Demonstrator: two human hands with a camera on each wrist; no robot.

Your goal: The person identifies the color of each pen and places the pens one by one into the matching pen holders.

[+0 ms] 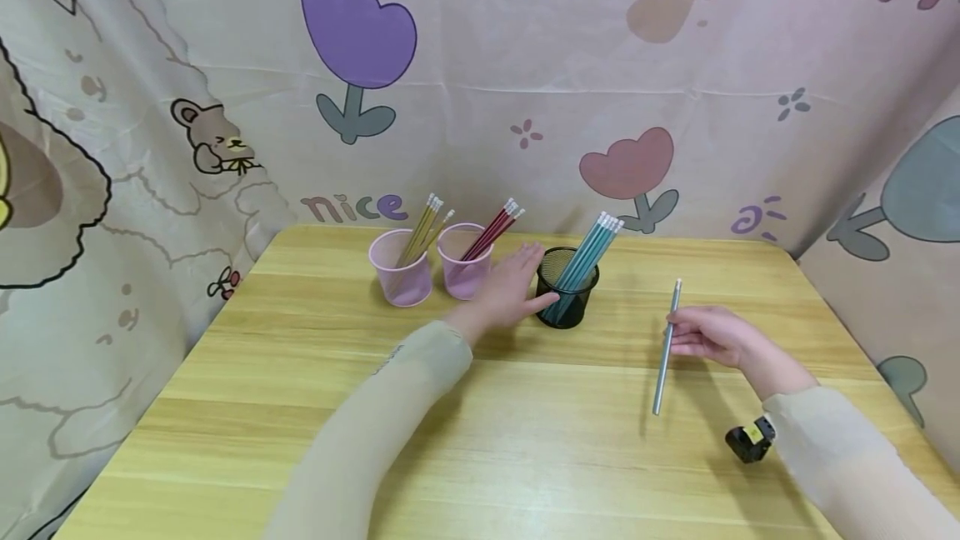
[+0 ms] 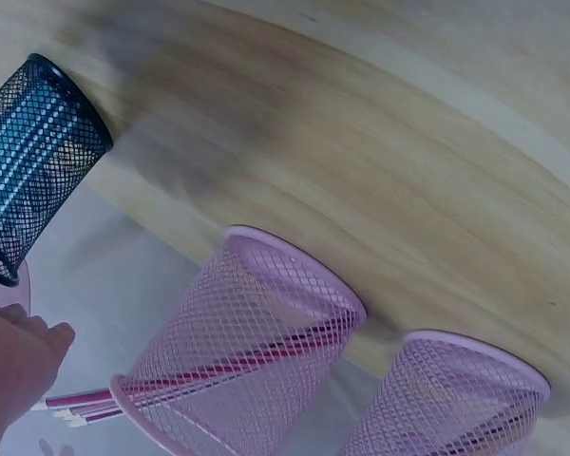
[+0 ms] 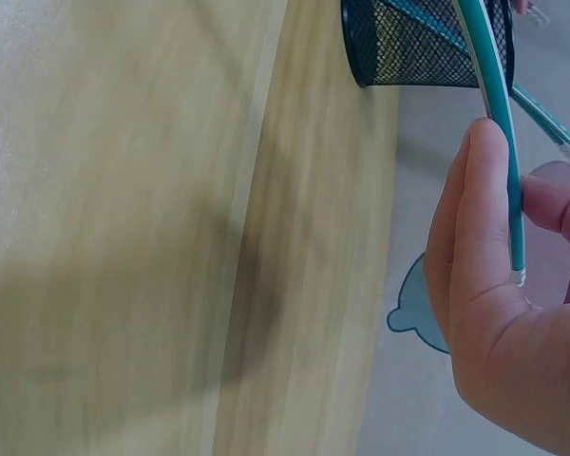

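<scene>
My right hand (image 1: pixel 708 336) pinches a teal pencil (image 1: pixel 664 357) between thumb and fingers, over the right side of the table. In the right wrist view the pencil (image 3: pixel 499 95) shows its white eraser end by the palm. My left hand (image 1: pixel 510 286) reaches to the black mesh pencil cup (image 1: pixel 564 311), fingers extended at its left side and thumb at its front rim. Several teal pencils (image 1: pixel 588 252) lean to the right in this cup. To the left, a pink mesh cup (image 1: pixel 461 273) holds red pencils (image 1: pixel 491 233).
Another pink mesh cup (image 1: pixel 401 282) with yellow pencils (image 1: pixel 422 232) stands furthest left. A small black and yellow object (image 1: pixel 750 440) lies beside my right sleeve. Behind the wooden table (image 1: pixel 525 440) hangs a printed cloth (image 1: pixel 480 40).
</scene>
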